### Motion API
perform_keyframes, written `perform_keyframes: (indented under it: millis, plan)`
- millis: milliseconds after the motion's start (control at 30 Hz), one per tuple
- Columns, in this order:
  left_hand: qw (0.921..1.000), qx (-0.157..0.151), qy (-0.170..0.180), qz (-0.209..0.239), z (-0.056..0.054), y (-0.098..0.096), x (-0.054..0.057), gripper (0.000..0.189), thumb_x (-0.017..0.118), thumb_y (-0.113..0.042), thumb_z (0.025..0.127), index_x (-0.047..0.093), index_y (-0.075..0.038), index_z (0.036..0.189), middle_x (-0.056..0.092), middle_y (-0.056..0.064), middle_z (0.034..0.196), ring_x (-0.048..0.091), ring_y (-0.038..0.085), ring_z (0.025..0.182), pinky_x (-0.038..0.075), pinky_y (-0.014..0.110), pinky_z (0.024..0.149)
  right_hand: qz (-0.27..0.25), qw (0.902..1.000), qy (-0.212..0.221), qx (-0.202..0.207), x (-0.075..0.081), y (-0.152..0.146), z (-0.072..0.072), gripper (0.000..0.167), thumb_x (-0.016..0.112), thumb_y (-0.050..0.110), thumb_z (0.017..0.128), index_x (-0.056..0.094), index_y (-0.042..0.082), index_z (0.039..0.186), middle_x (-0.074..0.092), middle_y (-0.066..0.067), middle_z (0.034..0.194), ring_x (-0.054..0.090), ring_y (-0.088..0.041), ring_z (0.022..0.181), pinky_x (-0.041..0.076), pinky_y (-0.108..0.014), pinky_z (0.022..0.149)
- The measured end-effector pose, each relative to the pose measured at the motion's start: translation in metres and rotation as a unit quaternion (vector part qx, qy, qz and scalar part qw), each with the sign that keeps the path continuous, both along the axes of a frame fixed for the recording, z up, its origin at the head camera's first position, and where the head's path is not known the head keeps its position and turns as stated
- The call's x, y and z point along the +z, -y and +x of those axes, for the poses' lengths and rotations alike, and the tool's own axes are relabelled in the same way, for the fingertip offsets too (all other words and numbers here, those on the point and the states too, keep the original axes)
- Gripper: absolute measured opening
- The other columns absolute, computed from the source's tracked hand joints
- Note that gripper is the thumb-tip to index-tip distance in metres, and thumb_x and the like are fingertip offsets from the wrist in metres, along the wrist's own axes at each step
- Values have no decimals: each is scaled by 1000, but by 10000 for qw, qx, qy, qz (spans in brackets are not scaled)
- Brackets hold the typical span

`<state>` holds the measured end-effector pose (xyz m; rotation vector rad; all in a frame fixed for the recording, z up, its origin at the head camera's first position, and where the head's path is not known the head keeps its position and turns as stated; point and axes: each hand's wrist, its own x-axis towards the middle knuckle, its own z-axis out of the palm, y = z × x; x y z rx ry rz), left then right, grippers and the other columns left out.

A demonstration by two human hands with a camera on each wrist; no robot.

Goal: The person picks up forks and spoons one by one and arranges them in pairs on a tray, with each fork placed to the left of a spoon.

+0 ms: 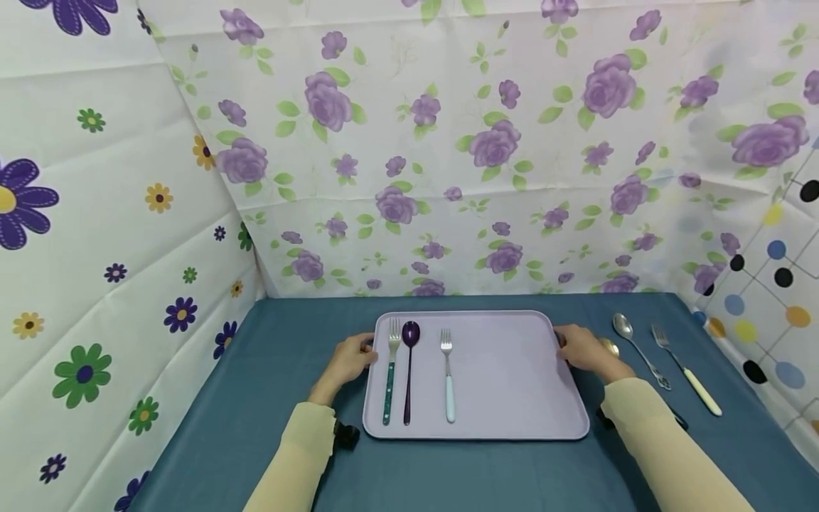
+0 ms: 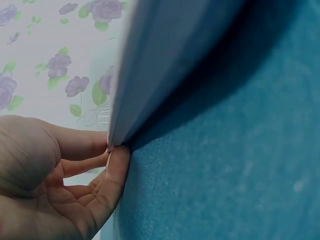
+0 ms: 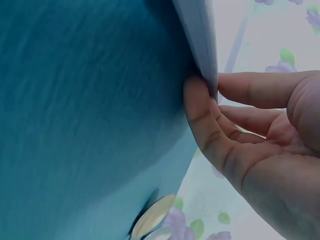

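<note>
A pale lilac tray (image 1: 505, 377) lies between both hands on the blue tablecloth. My left hand (image 1: 350, 359) pinches its left rim, thumb on top and fingers under the edge, as the left wrist view shows. At the opposite rim my right hand (image 1: 582, 347) pinches the tray the same way. On the tray's left part lie a fork with a dark green handle (image 1: 389, 384), a dark purple spoon (image 1: 408, 370) and a fork with a light blue handle (image 1: 450, 384), all with handles toward me.
Right of the tray lie a silver spoon (image 1: 640, 350) with an ornate handle and a fork with a cream handle (image 1: 697, 387). A gold-coloured spoon (image 1: 609, 346) is partly hidden behind my right forearm. Flowered sheets (image 1: 397, 163) hang behind and at the sides.
</note>
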<state>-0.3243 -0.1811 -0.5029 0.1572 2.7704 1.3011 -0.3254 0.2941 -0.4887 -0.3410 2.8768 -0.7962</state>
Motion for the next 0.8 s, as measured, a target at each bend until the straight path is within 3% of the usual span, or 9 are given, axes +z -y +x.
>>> perform_keyframes:
  millis: [167,400,533,633,733,800]
  plan:
    - [9999,-33,41,112,-1,-1,-1,48,66,0,97,56,9,144,68,10,94,71,22,83,61,40,78,1,9998,192,-81,12,-5,5,52,56,-9,92,44,-26,139,60,-12,79,62,-18,60,55,-34,57]
    - [9999,19,73,140,-5,-1,0,48,65,0,98,56,8,144,68,10,93,71,21,83,60,39,78,325,9994,-68,126,25,-21,4,43,52,-10,89,58,-20,131,61,-12,82,47,-20,65,40,-34,60]
    - [9999,-4,65,117,-6,-1,0,47,65,-1,99,55,7,145,68,10,94,71,21,83,60,40,79,473,9987,-161,124,26,-36,3,40,51,-11,87,62,-20,125,65,-19,92,47,-22,72,41,-41,66]
    - [10000,-10,44,77,-5,-1,-1,47,65,-1,99,56,8,144,68,9,93,71,21,83,60,40,78,518,9982,-271,119,26,-45,6,40,49,-13,87,62,-21,124,64,-17,85,45,-22,70,48,-59,89]
    - [10000,12,27,37,-4,0,-2,46,66,-1,98,57,8,143,68,9,92,71,21,81,60,40,77,477,9984,-287,129,26,-53,11,42,45,-12,87,61,-22,125,56,-10,74,34,-19,63,47,-55,80]
    - [10000,30,18,24,-3,0,-3,46,66,-1,98,58,8,142,68,9,92,71,21,81,60,39,77,426,9988,-223,112,27,-57,15,43,42,-11,89,59,-22,126,51,-9,71,28,-17,60,43,-44,68]
